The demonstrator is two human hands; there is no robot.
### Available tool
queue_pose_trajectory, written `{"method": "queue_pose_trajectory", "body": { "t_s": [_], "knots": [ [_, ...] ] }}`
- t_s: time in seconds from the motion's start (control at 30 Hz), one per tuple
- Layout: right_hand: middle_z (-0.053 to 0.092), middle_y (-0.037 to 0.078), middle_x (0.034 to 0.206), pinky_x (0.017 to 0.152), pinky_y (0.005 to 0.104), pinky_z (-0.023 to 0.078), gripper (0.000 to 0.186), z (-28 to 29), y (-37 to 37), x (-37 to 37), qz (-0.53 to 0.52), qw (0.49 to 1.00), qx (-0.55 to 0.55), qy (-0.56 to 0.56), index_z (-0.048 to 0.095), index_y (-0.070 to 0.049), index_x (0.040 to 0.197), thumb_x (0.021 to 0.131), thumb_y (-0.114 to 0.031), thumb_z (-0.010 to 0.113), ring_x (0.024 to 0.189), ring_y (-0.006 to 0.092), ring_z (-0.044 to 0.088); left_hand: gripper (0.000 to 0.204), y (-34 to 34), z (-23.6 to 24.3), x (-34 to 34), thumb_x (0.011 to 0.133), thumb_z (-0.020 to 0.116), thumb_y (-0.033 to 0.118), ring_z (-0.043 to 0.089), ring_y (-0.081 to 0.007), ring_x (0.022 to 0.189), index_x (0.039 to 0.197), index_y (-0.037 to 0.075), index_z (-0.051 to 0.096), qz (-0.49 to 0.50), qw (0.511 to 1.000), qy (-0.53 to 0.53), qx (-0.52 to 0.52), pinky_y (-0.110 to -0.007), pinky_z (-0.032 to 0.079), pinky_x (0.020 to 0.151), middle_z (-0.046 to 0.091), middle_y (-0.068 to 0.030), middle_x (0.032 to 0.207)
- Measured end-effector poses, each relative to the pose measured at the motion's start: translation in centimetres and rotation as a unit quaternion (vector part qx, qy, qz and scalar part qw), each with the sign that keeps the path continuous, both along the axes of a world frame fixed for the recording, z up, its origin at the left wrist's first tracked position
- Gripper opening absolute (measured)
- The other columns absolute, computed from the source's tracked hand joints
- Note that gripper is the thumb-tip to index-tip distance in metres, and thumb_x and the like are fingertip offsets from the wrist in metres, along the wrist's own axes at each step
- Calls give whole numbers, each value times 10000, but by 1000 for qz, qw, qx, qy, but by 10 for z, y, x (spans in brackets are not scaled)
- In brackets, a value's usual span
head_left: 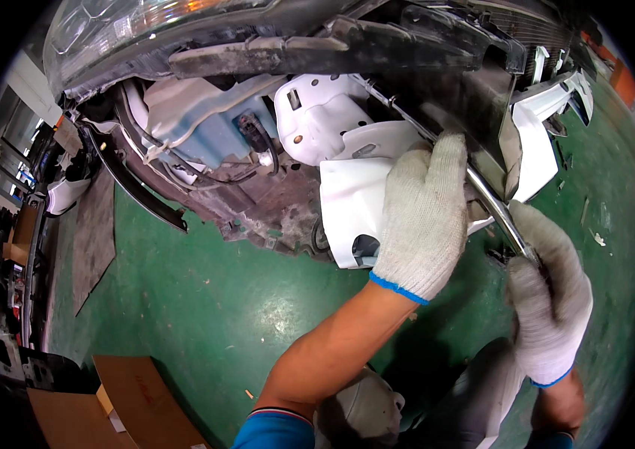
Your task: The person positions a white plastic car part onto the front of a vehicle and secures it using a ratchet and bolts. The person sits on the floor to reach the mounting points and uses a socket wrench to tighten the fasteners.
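A long chrome socket wrench with a slim extension bar (495,203) runs slantwise from the car's front down to the right. My left hand (426,217), in a white knit glove with a blue cuff edge, is closed around its middle beside a white metal panel (345,206). Lower right, my gloved right hand (553,299) grips the wrench's near end. The thin far end of the extension reaches in under the dark bumper support (332,49), next to a white bracket (317,120); what its tip meets is too hard to make out.
A headlight (138,30) sits above at the upper left. Under it are a bluish fluid tank (213,123) and a black connector with hose (254,135). A cardboard box (145,404) stands on the green floor (257,314), lower left. Small debris lies at the right.
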State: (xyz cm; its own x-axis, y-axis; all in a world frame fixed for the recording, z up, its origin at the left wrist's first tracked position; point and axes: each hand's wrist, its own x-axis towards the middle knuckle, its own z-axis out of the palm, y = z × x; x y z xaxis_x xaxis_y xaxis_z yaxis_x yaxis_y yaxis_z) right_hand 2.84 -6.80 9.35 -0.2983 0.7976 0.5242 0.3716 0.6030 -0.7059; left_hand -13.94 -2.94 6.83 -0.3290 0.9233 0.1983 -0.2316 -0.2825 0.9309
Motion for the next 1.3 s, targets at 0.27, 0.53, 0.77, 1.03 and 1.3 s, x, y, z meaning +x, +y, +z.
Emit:
{"method": "queue_pose_trajectory", "body": {
  "t_s": [0.27,0.53,0.77,1.03,1.3],
  "knots": [
    [598,63,765,467,284,442,489,14,-10,0,-19,998,7,-52,579,0,1383,941,-183,682,527,160,543,253,8,-3,4,1021,541,209,568,-206,689,946,-33,550,-39,992,-117,-5,-344,473,573,535,-149,801],
    [500,36,738,429,343,419,522,9,-6,-2,-73,924,210,-313,639,-110,1346,829,-55,687,497,177,504,268,-36,-27,1,1007,560,120,594,-222,868,1240,-11,546,-90,996,26,-11,-352,519,726,601,-137,1015],
    [582,107,802,550,414,510,478,2,-10,-4,-67,957,72,-273,623,-139,1351,877,-76,641,586,290,598,721,-76,-43,16,963,639,567,630,-179,1078,1319,-45,505,-251,926,-209,-189,-314,520,911,626,-107,1200],
    [664,172,959,665,400,568,411,1,0,-6,20,993,18,-117,624,-67,1326,915,-60,616,759,359,694,529,-37,-58,50,972,662,497,627,-231,1037,1263,63,578,-50,918,-379,-106,-402,560,879,630,-105,1113],
    [682,205,1236,970,381,521,387,-10,-4,-13,36,998,-36,-30,619,0,1331,953,-60,562,1126,326,687,258,-9,-80,67,962,699,180,636,-148,879,1190,61,678,-27,885,-462,46,-327,568,810,676,-24,967]
  ]
}}
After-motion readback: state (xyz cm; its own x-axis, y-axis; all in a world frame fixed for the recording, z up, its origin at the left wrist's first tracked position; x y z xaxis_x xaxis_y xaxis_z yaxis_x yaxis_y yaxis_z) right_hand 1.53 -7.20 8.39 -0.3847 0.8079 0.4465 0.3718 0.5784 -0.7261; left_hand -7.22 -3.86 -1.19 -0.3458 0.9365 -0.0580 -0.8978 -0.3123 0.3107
